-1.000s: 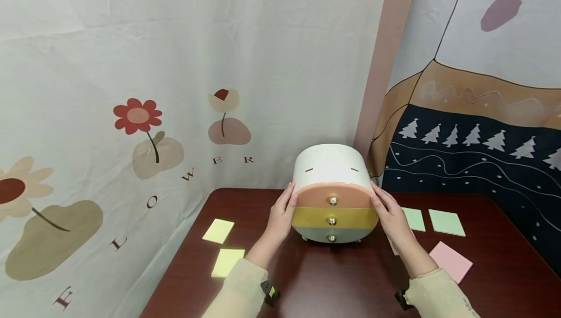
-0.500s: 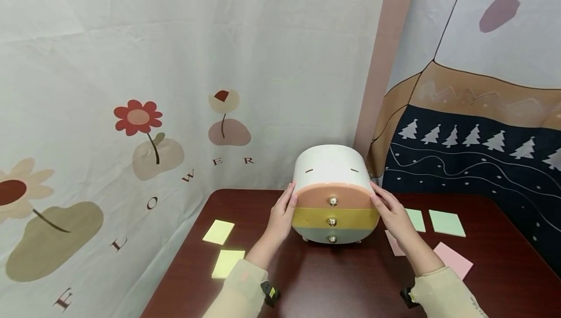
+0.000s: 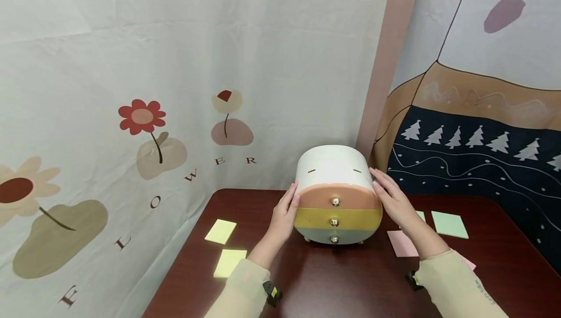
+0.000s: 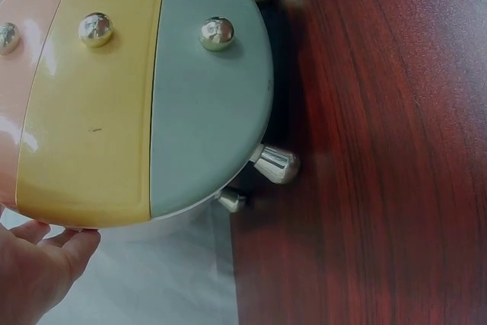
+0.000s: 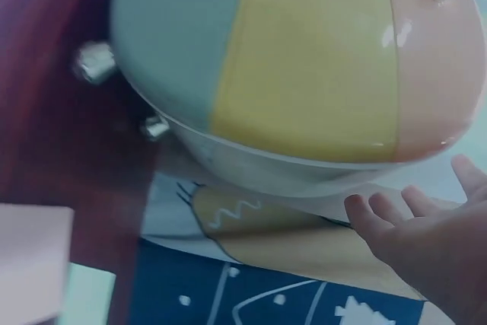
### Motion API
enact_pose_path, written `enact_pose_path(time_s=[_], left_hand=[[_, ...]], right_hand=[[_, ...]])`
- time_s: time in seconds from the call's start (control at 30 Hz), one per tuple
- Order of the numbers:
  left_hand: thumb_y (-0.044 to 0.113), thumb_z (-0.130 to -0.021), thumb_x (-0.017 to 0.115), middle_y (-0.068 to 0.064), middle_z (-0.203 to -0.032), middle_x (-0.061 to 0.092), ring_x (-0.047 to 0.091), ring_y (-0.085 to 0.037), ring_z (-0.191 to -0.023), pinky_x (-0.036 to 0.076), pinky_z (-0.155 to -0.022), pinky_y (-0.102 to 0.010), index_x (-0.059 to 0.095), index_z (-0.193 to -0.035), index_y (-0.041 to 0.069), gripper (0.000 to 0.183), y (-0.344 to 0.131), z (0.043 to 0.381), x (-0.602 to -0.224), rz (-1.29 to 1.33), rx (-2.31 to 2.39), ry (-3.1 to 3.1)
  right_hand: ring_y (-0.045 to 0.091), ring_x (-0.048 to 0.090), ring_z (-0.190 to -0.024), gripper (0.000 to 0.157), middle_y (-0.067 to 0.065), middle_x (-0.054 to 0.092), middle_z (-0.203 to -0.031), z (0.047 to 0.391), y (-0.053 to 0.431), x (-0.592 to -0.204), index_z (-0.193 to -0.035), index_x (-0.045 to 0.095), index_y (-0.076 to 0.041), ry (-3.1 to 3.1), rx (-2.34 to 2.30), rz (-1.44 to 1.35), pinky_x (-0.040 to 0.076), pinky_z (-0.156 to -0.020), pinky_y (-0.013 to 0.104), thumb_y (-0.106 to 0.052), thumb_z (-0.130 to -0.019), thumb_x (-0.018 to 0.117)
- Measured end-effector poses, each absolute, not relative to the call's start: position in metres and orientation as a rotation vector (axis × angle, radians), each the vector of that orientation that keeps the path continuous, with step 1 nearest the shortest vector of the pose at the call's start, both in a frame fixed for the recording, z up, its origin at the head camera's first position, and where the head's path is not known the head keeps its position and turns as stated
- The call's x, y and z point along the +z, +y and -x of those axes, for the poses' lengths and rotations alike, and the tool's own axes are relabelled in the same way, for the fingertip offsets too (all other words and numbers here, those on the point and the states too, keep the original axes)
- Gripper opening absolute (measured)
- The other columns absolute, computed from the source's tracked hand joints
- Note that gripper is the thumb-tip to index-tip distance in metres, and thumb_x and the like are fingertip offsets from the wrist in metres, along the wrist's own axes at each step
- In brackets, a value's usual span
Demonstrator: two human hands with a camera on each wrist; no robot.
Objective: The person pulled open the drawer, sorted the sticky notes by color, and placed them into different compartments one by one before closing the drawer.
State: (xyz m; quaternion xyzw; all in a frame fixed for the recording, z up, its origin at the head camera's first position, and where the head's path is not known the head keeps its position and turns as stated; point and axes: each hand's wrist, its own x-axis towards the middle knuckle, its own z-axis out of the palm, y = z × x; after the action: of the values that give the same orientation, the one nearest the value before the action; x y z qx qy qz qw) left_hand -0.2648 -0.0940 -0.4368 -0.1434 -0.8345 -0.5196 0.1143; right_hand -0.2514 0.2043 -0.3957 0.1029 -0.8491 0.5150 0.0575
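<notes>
A small rounded chest of drawers (image 3: 334,162) stands upright on short metal feet. Its shell is white, and its peach, yellow and grey-green drawers, each with a shiny round knob (image 4: 217,33), are all closed. My left hand (image 3: 282,216) rests on the chest's left side with its fingers extended; in the left wrist view the fingertips (image 4: 80,245) meet the edge by the yellow drawer. On the opposite side, my right hand (image 3: 396,207) is spread loosely near the upper side wall. The right wrist view shows a gap between the right fingers (image 5: 365,217) and the shell.
Two yellow sticky-note pads (image 3: 221,231) lie on the dark red-brown table (image 3: 328,284) at left. Pink pads (image 3: 402,244) and green pads (image 3: 449,224) lie at right, some partly behind my right arm. Printed curtains (image 3: 280,74) hang behind the table.
My right hand has shifted outward and slightly up from the chest's side, uncovering more of the near pink pad. The left hand stays on its side, and the chest stands as before.
</notes>
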Motion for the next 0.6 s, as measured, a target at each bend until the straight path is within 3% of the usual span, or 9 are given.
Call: enact_pose_path(time_s=[0.37,0.6], left_hand=[[0.039,-0.101,0.04,-0.002,-0.153,0.033,0.031,-0.024,-0.141,0.028,-0.112,-0.048,0.037,-0.147,0.028,0.047,-0.093,0.263,-0.436,0.432,-1.545,-2.44],[0.037,-0.102,0.04,-0.003,-0.152,0.034,0.031,-0.025,-0.141,0.028,-0.112,-0.049,0.038,-0.146,0.026,0.046,-0.094,0.263,-0.434,0.439,-1.522,-2.446]], right_hand=[[0.043,0.014,-0.142,0.052,0.017,0.018,-0.157,0.271,0.198,-0.389,-0.147,0.035,-0.012,-2.64,1.398,-0.476,0.014,-0.106,0.07,-0.036,-0.102,0.04],[0.041,0.014,-0.143,0.052,0.012,0.019,-0.158,0.271,0.198,-0.392,-0.148,0.036,-0.017,-2.665,1.382,-0.444,0.013,-0.106,0.069,-0.04,-0.101,0.038]])
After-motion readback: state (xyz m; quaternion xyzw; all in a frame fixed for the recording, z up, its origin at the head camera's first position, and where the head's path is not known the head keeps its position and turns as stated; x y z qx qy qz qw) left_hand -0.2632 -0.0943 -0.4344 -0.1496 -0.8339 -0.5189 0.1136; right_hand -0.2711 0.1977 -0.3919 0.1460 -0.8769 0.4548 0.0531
